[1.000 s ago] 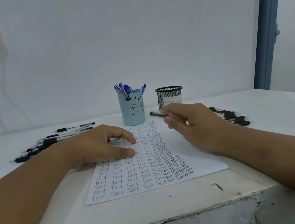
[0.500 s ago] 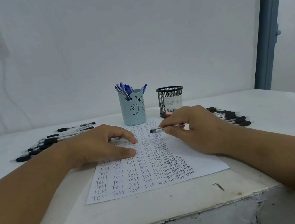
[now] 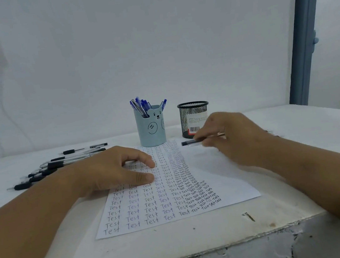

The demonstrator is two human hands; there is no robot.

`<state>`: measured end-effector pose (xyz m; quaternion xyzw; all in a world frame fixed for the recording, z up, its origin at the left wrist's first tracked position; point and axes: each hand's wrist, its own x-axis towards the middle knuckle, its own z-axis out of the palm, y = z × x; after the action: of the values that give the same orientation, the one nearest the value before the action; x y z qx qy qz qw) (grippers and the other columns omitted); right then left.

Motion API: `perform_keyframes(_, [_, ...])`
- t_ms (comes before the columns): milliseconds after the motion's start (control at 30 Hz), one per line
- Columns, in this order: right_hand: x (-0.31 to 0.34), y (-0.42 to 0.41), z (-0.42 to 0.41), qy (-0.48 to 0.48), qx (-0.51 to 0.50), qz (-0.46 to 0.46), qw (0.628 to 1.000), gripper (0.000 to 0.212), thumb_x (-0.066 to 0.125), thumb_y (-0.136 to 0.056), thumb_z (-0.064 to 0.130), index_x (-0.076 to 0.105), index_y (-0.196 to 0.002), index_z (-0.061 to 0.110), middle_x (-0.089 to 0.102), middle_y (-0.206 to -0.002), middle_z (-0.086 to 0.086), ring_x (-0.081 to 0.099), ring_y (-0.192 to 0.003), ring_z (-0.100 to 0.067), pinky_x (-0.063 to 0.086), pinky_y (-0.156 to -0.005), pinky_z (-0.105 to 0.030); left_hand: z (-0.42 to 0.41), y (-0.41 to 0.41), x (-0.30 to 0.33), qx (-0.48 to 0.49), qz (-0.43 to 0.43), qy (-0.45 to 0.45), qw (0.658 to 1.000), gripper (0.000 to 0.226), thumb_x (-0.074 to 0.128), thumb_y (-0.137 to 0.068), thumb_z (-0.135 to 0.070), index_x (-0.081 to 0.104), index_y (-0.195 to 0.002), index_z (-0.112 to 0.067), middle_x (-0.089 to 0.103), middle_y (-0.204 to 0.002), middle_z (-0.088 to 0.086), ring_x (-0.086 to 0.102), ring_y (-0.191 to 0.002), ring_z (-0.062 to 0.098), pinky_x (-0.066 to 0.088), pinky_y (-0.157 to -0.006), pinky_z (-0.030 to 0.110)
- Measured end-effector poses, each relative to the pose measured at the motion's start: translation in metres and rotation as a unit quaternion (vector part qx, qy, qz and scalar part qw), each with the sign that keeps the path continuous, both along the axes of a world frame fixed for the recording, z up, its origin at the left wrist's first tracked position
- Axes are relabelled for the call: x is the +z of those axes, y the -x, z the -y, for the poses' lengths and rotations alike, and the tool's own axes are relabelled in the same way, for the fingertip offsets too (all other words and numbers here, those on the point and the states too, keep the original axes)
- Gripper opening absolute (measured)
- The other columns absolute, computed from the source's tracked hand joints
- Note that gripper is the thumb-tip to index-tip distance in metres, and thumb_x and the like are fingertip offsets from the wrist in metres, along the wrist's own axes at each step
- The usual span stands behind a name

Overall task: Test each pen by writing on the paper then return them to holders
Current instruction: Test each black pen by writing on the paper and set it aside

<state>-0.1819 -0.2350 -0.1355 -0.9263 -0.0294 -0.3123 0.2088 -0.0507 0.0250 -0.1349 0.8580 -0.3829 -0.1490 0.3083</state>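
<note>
Looking down, we see the white table (image 3: 327, 119) running back to a pale wall, its chipped near edge crossing the bottom of the view and bare surface open to the right and behind the holders. On it lies the paper (image 3: 227, 186), its near edge short of the table's edge, its right third unwritten; the rest carries columns of the word "Test", large at the left and cramped toward the right. Our left hand (image 3: 114, 171) rests on the sheet's upper left part, its fingers loosely bent, thumb and forefinger tips pressing the page. Our right hand (image 3: 238, 136) hangs over the sheet's upper right part, blurred, its fingers curled round a black pen (image 3: 190, 142) that lies nearly level, pointing left, clear of the paper. Beyond the sheet's top edge stands the blue bear-faced holder (image 3: 150, 129), filled with blue pens (image 3: 142, 106); just to its right stands the black mesh holder (image 3: 193, 114), bearing a label with a barcode, its print too small to read. A row of black pens (image 3: 54, 166) lies on the table left of the paper.
</note>
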Motion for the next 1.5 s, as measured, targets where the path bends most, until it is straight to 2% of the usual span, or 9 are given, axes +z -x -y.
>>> perform_keyframes(100, [0.009,0.005,0.022,-0.017,-0.056,-0.027,0.998,0.029,0.068,-0.092,0.004,0.078,-0.104,0.029,0.064,-0.092,0.006,0.061,-0.092,-0.017,0.042,-0.075,-0.012,0.000,0.001,0.000,0.001,-0.004,0.001,1.000,0.051,0.084,-0.054,-0.056,0.074,-0.103,-0.046,0.057,-0.132,-0.027,0.048,-0.128,-0.002,0.031,-0.119,0.034])
perform_keyframes(267, [0.016,0.008,0.043,0.049,-0.174,-0.134,0.974,0.043,0.054,-0.089,0.000,0.072,-0.090,0.039,0.061,-0.096,0.011,0.065,-0.099,-0.018,0.050,-0.092,-0.036,0.000,-0.003,-0.001,-0.005,-0.009,0.005,1.000,0.063,0.087,-0.048,-0.069,0.074,-0.105,-0.046,0.060,-0.126,-0.033,0.048,-0.127,-0.006,0.033,-0.116,0.030])
perform_keyframes(467, [0.009,0.005,0.049,0.054,-0.184,-0.165,0.968,0.037,0.056,-0.093,0.004,0.075,-0.107,0.032,0.063,-0.109,0.003,0.060,-0.103,-0.020,0.050,-0.089,-0.032,0.000,-0.005,-0.001,-0.018,-0.009,0.008,1.000,0.074,0.083,-0.038,-0.071,0.073,-0.107,-0.046,0.060,-0.122,-0.038,0.051,-0.117,-0.015,0.037,-0.097,0.014])
perform_keyframes(833, [0.007,0.003,0.048,0.063,-0.172,-0.178,0.967,0.045,0.054,-0.093,-0.001,0.069,-0.124,0.028,0.061,-0.122,0.004,0.054,-0.107,-0.016,0.041,-0.087,-0.023,0.001,-0.007,-0.003,-0.021,-0.014,0.019,1.000,0.069,0.083,-0.043,-0.066,0.074,-0.107,-0.043,0.060,-0.120,-0.040,0.050,-0.118,-0.016,0.035,-0.098,0.014])
perform_keyframes(1033, [0.003,-0.004,0.023,0.063,-0.103,-0.075,0.990,0.023,0.060,-0.097,0.014,0.074,-0.110,0.025,0.056,-0.095,0.019,0.053,-0.096,-0.006,0.039,-0.085,-0.021,-0.001,-0.005,0.001,-0.021,0.014,0.007,1.000,0.075,0.082,-0.038,-0.076,0.074,-0.106,-0.045,0.061,-0.122,-0.038,0.051,-0.119,-0.014,0.035,-0.102,0.016])
perform_keyframes(1133, [0.003,-0.006,-0.012,0.079,-0.027,-0.040,0.996,0.016,0.062,-0.097,0.023,0.075,-0.106,0.026,0.057,-0.088,0.023,0.054,-0.084,0.003,0.039,-0.080,-0.012,-0.002,-0.003,0.007,0.010,0.045,0.055,0.997,0.044,0.087,-0.060,-0.059,0.078,-0.098,-0.039,0.067,-0.116,-0.031,0.057,-0.118,-0.006,0.039,-0.109,0.025])
perform_keyframes(1267, [-0.002,-0.005,-0.046,0.081,0.070,-0.067,0.992,0.017,0.059,-0.099,0.036,0.074,-0.105,0.031,0.066,-0.098,0.022,0.058,-0.094,0.005,0.046,-0.086,-0.017,-0.014,-0.008,0.020,0.088,0.133,0.108,0.981,0.011,0.082,-0.082,-0.025,0.078,-0.089,-0.032,0.075,-0.093,-0.015,0.070,-0.088,0.003,0.055,-0.084,0.029])
perform_keyframes(1400, [-0.008,-0.011,-0.057,0.112,0.131,-0.102,0.980,0.020,0.059,-0.099,0.038,0.075,-0.106,0.030,0.068,-0.101,0.020,0.058,-0.098,0.002,0.044,-0.084,-0.012,-0.040,-0.019,0.028,0.144,0.175,0.058,0.972,0.019,0.073,-0.085,-0.015,0.077,-0.086,-0.033,0.069,-0.078,-0.018,0.061,-0.064,-0.001,0.044,-0.059,0.012])
perform_keyframes(1500, [-0.012,-0.015,-0.056,0.107,0.146,-0.107,0.978,0.017,0.060,-0.097,0.039,0.075,-0.102,0.033,0.066,-0.097,0.021,0.056,-0.097,0.003,0.041,-0.081,-0.010,-0.055,-0.026,0.031,0.161,0.168,-0.021,0.972,0.022,0.072,-0.082,-0.013,0.077,-0.089,-0.033,0.069,-0.086,-0.011,0.057,-0.062,-0.003,0.042,-0.060,0.012])
